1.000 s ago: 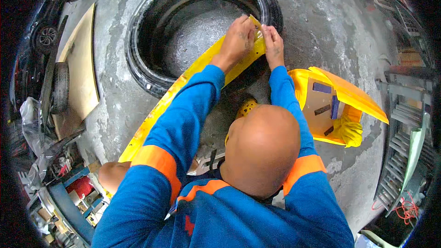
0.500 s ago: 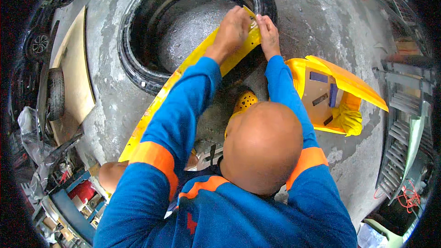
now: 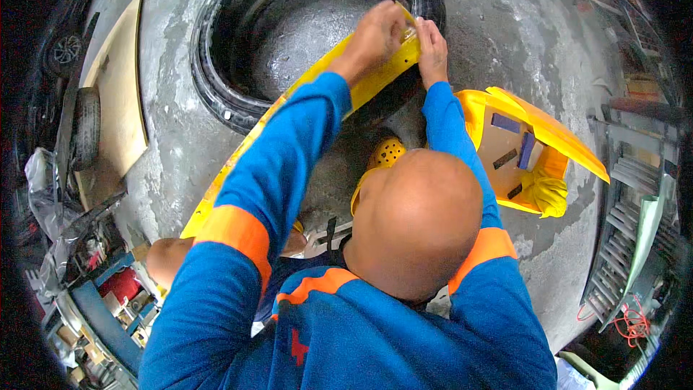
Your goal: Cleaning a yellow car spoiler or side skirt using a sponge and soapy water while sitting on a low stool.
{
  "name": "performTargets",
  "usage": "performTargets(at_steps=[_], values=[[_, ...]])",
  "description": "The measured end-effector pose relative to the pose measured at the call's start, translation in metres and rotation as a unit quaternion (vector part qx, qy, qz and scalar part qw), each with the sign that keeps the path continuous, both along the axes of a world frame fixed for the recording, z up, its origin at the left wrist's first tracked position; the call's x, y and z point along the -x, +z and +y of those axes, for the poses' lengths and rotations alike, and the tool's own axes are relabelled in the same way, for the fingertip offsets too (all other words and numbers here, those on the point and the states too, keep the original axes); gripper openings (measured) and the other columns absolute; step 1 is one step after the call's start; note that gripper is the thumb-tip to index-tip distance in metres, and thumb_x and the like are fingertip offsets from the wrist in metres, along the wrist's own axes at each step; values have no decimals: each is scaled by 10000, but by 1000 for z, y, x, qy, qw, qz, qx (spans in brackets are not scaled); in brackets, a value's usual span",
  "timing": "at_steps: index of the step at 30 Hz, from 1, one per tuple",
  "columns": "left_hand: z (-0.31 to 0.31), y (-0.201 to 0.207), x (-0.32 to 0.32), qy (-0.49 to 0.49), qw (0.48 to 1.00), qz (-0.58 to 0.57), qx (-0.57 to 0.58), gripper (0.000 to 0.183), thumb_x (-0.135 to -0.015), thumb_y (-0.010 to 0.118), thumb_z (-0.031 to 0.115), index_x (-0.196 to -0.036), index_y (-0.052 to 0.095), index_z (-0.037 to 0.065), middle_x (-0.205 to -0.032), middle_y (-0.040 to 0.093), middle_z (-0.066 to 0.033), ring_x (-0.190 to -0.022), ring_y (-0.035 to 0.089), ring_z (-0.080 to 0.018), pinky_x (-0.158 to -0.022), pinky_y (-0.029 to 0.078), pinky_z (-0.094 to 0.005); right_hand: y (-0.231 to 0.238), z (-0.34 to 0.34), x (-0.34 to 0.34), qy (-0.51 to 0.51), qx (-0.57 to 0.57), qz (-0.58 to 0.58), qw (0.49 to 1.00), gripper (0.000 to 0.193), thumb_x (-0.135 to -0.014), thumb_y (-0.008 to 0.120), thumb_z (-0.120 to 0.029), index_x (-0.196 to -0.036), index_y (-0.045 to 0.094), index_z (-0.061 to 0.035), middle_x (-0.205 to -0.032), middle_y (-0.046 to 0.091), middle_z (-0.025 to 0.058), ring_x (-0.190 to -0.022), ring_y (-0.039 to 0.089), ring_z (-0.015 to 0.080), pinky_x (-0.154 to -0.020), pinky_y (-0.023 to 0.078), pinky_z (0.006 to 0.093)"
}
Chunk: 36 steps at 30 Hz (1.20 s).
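A long, narrow yellow panel [image 3: 393, 72] with small holes near its far end slants from my lower left up across a tire [image 3: 209, 65] lying flat on the floor. My right hand [image 3: 433, 50] grips the panel's far end, thumb and fingers pressed on its edge. Just left of it, my left hand [image 3: 372, 40] is bent over the same end with its fingers curled together. Whatever those fingers hold, if anything, is hidden by the hand. The blue left sleeve covers part of the panel's middle.
To the right sits a yellow molded part [image 3: 476, 112] with blue and dark strips inside and a yellow cloth [image 3: 546, 189]. A metal ladder [image 3: 628, 173] lies farther right. Leftward are a wooden board [image 3: 119, 94], another tire [image 3: 86, 126] and clutter. A yellow clog [image 3: 390, 150] shows between my arms.
The view has shifted slightly. Both hands stay at the panel's far end, and my left hand's fingers have moved a little over its surface.
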<state>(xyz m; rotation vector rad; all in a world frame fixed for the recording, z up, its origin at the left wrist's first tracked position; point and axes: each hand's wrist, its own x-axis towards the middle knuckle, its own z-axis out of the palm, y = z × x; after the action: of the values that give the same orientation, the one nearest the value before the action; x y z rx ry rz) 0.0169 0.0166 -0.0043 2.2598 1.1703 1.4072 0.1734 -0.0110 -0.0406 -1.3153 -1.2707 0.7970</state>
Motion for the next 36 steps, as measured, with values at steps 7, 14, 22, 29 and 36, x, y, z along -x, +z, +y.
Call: performTargets(at_steps=[7, 14, 22, 29, 36], values=[[-13, 3, -10, -34, 997, -38, 49, 72, -803, 621, -30, -797, 578, 28, -796, 563, -176, -799, 588, -393, -696, 488, -452, -13, 5, -8, 31, -15, 40, 999, 387, -1025, 582, -376, -861, 596, -26, -727, 593, 72, -691, 525, 141, -649, 436, 339], [-4, 0, -4, -79, 996, -26, 13, 69, -773, 613, -26, -784, 568, 25, -784, 557, -170, -720, 575, -385, -637, 474, -429, -9, 5, -6, 34, -21, 16, 999, 394, -1030, 575, -377, -847, 562, -28, -700, 524, 48, -685, 477, 117, -632, 410, 318], [-5, 6, 4, -74, 995, 18, 58, 42, -835, 586, 3, -806, 558, 13, -833, 569, -200, -811, 579, -435, -698, 477, -493, -8, 1, -2, 37, 2, 71, 997, 361, -1042, 574, -317, -819, 557, -34, -721, 520, -9, -685, 449, 77, -609, 390, 285], [-11, 8, 4, -84, 993, 48, 64, 70, -794, 614, -13, -845, 600, 33, -844, 582, -177, -775, 599, -401, -652, 488, -439, -13, 2, -5, 24, 6, 52, 998, 353, -1008, 620, -359, -896, 624, -24, -742, 603, 48, -712, 527, 116, -673, 454, 311], [-27, 17, 4, -73, 991, 18, 113, 39, -874, 588, 7, -859, 555, -6, -889, 577, -215, -834, 582, -443, -714, 482, -482, -9, 5, -6, 47, 16, 61, 997, 345, -1024, 600, -355, -933, 644, -25, -790, 637, 35, -743, 538, 83, -684, 459, 288]])
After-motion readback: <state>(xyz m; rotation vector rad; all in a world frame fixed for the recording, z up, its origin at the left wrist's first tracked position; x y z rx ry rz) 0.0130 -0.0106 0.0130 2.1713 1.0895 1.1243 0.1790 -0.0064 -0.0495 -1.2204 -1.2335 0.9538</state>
